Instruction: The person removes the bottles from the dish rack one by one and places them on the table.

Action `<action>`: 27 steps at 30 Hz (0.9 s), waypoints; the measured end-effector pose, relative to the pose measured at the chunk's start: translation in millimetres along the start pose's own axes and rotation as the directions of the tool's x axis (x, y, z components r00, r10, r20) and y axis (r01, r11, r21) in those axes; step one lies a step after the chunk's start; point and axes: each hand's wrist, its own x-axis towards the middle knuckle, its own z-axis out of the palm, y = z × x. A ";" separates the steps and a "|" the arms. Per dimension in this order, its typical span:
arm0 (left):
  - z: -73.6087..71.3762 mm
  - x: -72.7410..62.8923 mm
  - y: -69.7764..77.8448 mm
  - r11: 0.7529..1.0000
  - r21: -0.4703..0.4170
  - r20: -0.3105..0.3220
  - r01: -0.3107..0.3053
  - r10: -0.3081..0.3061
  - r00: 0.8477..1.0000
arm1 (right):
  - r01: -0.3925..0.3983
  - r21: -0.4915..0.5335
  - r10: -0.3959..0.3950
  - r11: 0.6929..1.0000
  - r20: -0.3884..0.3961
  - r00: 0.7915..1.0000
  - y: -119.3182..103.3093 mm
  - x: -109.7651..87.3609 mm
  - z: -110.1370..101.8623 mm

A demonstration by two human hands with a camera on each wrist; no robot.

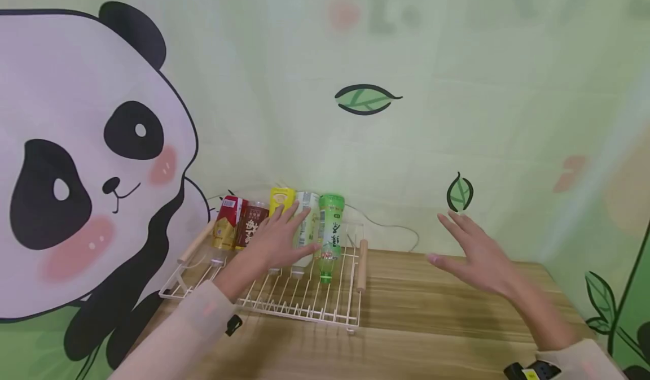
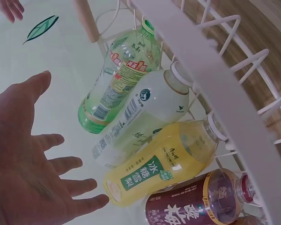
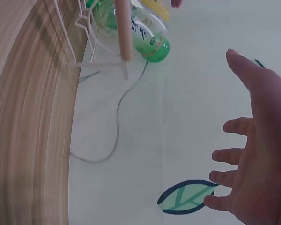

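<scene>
Several drink bottles stand cap-down and leaning in a white wire rack (image 1: 304, 312). From the right they are a green bottle (image 1: 331, 227), a pale white-green one (image 2: 143, 110), a yellow one (image 2: 164, 161), a maroon one (image 2: 196, 199) and a red-and-gold one (image 1: 226, 222). My left hand (image 1: 276, 241) overlaps the middle bottles in the head view. Its fingers are spread and hold nothing, fingertips close to the yellow bottle's base in the left wrist view. To the right of the rack, my right hand (image 1: 477, 256) hovers over the table with fingers extended, holding nothing.
Wooden handles (image 1: 363, 266) rise at the rack's two sides. The rack stands on a wood-grain table (image 1: 421, 312) against a pale green cloth backdrop (image 1: 284, 86) printed with a panda and leaves. A thin cord (image 3: 118, 122) hangs behind the rack.
</scene>
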 end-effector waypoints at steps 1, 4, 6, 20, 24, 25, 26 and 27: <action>-0.2 -0.8 0.4 1.000 -0.002 -0.004 -0.003 0.003 1.000 | 0.009 0.029 -0.009 1.000 -0.001 1.000 -2.6 -0.8 0.5; -0.4 -3.5 1.3 1.000 -0.016 -0.016 -0.009 0.009 1.000 | 0.027 0.097 -0.028 0.995 0.003 1.000 -9.4 -3.2 4.0; -0.4 -5.1 2.0 1.000 -0.021 -0.023 -0.014 0.014 1.000 | 0.034 0.127 -0.035 0.991 0.004 0.999 -12.6 -4.7 8.0; 11.0 -2.9 29.9 0.939 -0.341 -0.161 -0.052 -0.003 0.987 | 0.018 0.424 -0.001 0.905 -0.041 0.999 -37.0 -6.8 61.3; 25.0 8.9 40.8 0.846 -0.533 -0.153 0.003 -0.099 0.983 | 0.024 0.539 0.007 0.842 -0.056 0.998 -47.1 -2.0 80.2; 28.2 11.4 43.6 0.823 -0.568 -0.149 0.015 -0.121 0.981 | 0.016 0.565 0.019 0.825 -0.056 0.998 -49.6 -0.5 84.6; 30.9 13.4 46.2 0.804 -0.594 -0.145 0.029 -0.143 0.979 | 0.005 0.596 0.031 0.803 -0.051 0.998 -52.2 1.3 88.9; 33.4 15.2 48.7 0.789 -0.613 -0.144 0.042 -0.164 0.976 | -0.010 0.625 0.045 0.780 -0.040 0.998 -54.9 3.1 93.3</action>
